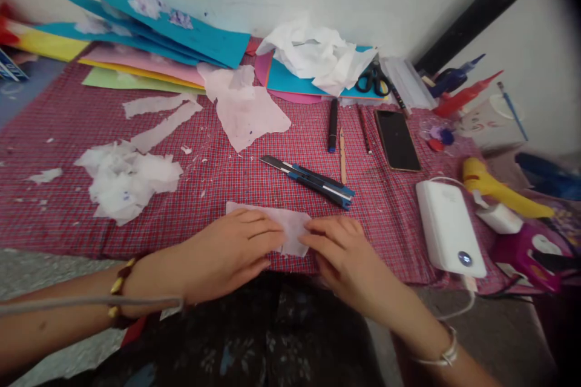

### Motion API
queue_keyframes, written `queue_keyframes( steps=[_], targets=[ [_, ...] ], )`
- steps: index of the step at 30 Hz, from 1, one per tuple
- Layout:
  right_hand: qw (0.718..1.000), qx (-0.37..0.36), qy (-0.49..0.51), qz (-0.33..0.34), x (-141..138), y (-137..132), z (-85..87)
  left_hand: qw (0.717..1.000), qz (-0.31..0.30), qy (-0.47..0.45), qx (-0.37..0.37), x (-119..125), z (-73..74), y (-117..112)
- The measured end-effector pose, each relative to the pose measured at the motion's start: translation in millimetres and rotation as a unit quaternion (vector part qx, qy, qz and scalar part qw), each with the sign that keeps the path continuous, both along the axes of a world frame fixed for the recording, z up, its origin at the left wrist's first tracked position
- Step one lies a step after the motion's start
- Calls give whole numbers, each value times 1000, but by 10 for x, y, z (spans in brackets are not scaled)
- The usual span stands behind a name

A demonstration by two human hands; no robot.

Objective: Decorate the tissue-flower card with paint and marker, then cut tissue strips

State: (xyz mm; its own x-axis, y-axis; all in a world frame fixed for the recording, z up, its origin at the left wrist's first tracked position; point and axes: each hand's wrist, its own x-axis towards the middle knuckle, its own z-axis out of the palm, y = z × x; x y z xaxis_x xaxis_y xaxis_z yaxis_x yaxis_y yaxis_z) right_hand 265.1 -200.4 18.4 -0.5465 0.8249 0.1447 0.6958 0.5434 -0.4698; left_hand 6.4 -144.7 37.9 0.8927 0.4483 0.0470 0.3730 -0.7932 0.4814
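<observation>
A small pale strip of tissue paper (pixel 295 231) lies near the front edge of the table. My left hand (pixel 222 248) rests across its left part, fingers stretched out flat and covering much of it. At the paper's right end, the bent fingers of my right hand (pixel 345 248) grip its edge; the thumb is partly hidden. Just beyond the paper lies a utility knife (pixel 313 181) with blue and black parts, its blade end pointing left. Behind the knife are a wooden stick (pixel 342 157) and a black marker (pixel 333 126).
Torn tissue (pixel 129 181) is heaped on the left, with a larger torn sheet (pixel 249 109) behind. Coloured sheets (pixel 181 24) lean at the wall. Scissors (pixel 374 80), a phone (pixel 398 140), a white power bank (pixel 449 230) and a yellow glue gun (pixel 499 187) stand rightward.
</observation>
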Motion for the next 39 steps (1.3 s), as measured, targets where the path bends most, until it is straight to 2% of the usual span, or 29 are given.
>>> queue_keyframes(
  steps=[5,8,12,15,18,21,24,27,30,34,39],
  targets=[
    [998,15,56,-21,-85,-12,-119,998,16,4,-60,84,-43,-5],
    [988,8,137,-67,-102,25,-165,998,33,-6,-54,130,-56,-23],
    [974,-28,187,-127,-77,25,-196,998,45,7,40,115,-123,-38],
    [971,-40,194,-137,-46,10,-192,989,49,15,139,20,-164,-49],
    [969,-52,203,-133,-20,2,-172,983,57,9,173,-95,-153,-84],
    [972,-69,190,-117,-18,2,-150,987,56,16,151,-172,-128,-131],
    [975,-74,165,-130,-47,2,-138,993,73,9,95,-211,-130,-152],
    [973,-58,149,-165,-91,-2,-144,991,136,-19,9,-240,-141,-139],
    [972,-47,132,-186,-127,-3,-158,975,207,-50,-55,-275,-148,-118],
    [975,-46,109,-190,-157,18,-158,960,259,-68,-77,-322,-170,-103],
    [976,-38,86,-198,-187,54,-137,954,284,-74,-64,-366,-203,-101]
  ],
)
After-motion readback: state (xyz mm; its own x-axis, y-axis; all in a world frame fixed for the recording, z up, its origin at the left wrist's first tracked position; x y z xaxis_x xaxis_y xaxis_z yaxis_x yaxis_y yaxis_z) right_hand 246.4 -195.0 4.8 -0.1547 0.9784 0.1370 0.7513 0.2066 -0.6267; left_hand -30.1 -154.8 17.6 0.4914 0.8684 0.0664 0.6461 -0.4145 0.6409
